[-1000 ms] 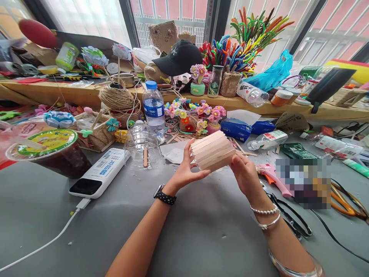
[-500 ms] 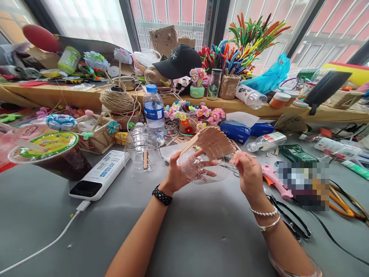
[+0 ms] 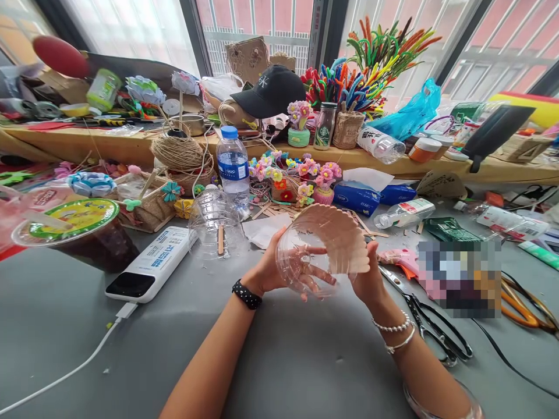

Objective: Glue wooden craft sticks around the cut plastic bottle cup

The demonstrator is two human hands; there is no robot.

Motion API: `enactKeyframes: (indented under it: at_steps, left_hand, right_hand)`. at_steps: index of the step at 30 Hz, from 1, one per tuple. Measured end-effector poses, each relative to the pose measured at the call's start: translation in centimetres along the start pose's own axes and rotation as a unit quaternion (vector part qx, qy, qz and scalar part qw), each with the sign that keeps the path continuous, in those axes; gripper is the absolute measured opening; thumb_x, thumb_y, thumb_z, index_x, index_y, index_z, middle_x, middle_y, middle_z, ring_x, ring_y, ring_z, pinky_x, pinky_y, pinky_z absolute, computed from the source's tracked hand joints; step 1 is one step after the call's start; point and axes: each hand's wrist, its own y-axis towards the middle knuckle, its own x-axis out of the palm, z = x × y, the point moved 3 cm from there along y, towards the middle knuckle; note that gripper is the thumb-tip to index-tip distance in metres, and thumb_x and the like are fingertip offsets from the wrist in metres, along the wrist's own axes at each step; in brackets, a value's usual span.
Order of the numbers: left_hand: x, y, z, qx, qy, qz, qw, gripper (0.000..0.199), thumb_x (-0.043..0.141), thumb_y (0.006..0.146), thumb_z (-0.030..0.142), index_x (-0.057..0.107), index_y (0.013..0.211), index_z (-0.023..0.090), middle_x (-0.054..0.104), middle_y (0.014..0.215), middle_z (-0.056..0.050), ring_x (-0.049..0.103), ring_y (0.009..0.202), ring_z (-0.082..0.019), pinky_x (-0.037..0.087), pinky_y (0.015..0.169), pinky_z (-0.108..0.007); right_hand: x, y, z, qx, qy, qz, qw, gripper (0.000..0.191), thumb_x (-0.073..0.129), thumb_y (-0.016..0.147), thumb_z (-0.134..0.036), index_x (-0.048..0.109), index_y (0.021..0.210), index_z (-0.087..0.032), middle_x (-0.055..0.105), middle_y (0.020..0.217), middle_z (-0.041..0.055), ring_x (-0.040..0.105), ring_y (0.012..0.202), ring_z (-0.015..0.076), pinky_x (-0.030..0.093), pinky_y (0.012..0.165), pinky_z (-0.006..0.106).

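Observation:
A clear plastic bottle section (image 3: 290,256) is held above the grey table, its open end facing me. Overlapping wooden sticks (image 3: 345,238) line its upper and right side. My left hand (image 3: 279,265) grips it from the left, fingers spread behind and seen through the plastic. On the right side, my right hand (image 3: 369,276) supports the stick-covered wall, its thumb up and its other fingers mostly hidden behind. Black-handled scissors (image 3: 430,326) lie beside my right wrist.
A cut bottle top (image 3: 213,227), a power bank (image 3: 152,265) and a lidded drink cup (image 3: 82,233) stand left. A pink glue gun (image 3: 404,262) lies right. Behind are a water bottle (image 3: 233,166), flower crafts (image 3: 283,171) and a crowded wooden ledge (image 3: 271,148).
The bottle section has tilted and moved slightly right and down, showing more of its opening. My right hand has gone from a pinch beside it to holding its right side.

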Motion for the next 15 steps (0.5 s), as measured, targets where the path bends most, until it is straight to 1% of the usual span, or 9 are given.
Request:
enactKeyframes:
  at_steps: [3, 6, 11, 13, 15]
  left_hand:
    - [-0.19, -0.08, -0.20, -0.060, -0.016, -0.019, 0.998, 0.095, 0.018, 0.066, 0.076, 0.023, 0.132, 0.008, 0.061, 0.101, -0.024, 0.063, 0.075, -0.034, 0.045, 0.051, -0.036]
    - [-0.30, -0.10, -0.18, -0.070, -0.034, -0.024, 0.997, 0.094, 0.022, 0.066, 0.075, 0.024, 0.131, 0.008, 0.062, 0.099, -0.024, 0.063, 0.076, -0.034, 0.046, 0.047, -0.034]
    - [-0.21, -0.03, -0.15, -0.066, -0.044, -0.018, 0.997, 0.091, 0.022, 0.066, 0.075, 0.025, 0.131, 0.009, 0.063, 0.097, -0.022, 0.064, 0.075, -0.033, 0.046, 0.043, -0.031]
    - [-0.19, -0.03, -0.17, -0.071, -0.040, -0.018, 0.997, 0.093, 0.021, 0.066, 0.076, 0.024, 0.131, 0.009, 0.063, 0.097, -0.022, 0.064, 0.075, -0.033, 0.046, 0.043, -0.031]
    - [-0.24, -0.07, -0.18, -0.077, -0.038, -0.016, 0.996, 0.094, 0.021, 0.066, 0.076, 0.023, 0.131, 0.009, 0.063, 0.096, -0.022, 0.064, 0.076, -0.033, 0.046, 0.044, -0.032]
  right_hand:
    - [0.08, -0.03, -0.02, 0.037, -0.017, -0.009, 0.999, 0.077, 0.022, 0.062, -0.081, 0.064, 0.096, -0.027, 0.067, 0.090, 0.0046, 0.058, 0.094, 0.0236, 0.048, 0.073, 0.036]
    - [0.19, 0.03, -0.11, 0.052, -0.030, -0.008, 0.998, 0.081, 0.022, 0.060, -0.082, 0.064, 0.098, -0.024, 0.067, 0.086, 0.0053, 0.059, 0.089, 0.0236, 0.049, 0.067, 0.034]
    - [0.24, 0.11, -0.13, 0.056, 0.002, -0.013, 0.998, 0.081, 0.024, 0.061, -0.081, 0.062, 0.103, -0.024, 0.068, 0.087, 0.0064, 0.059, 0.090, 0.0241, 0.048, 0.070, 0.036]
    - [0.18, 0.12, -0.12, 0.055, 0.019, -0.015, 0.998, 0.080, 0.025, 0.061, -0.081, 0.062, 0.103, -0.023, 0.067, 0.089, 0.0070, 0.059, 0.091, 0.0241, 0.048, 0.072, 0.036]
    - [0.07, 0.13, -0.07, 0.057, 0.014, -0.012, 0.998, 0.080, 0.023, 0.063, -0.080, 0.061, 0.104, -0.023, 0.067, 0.091, 0.0070, 0.059, 0.091, 0.0237, 0.048, 0.072, 0.036]
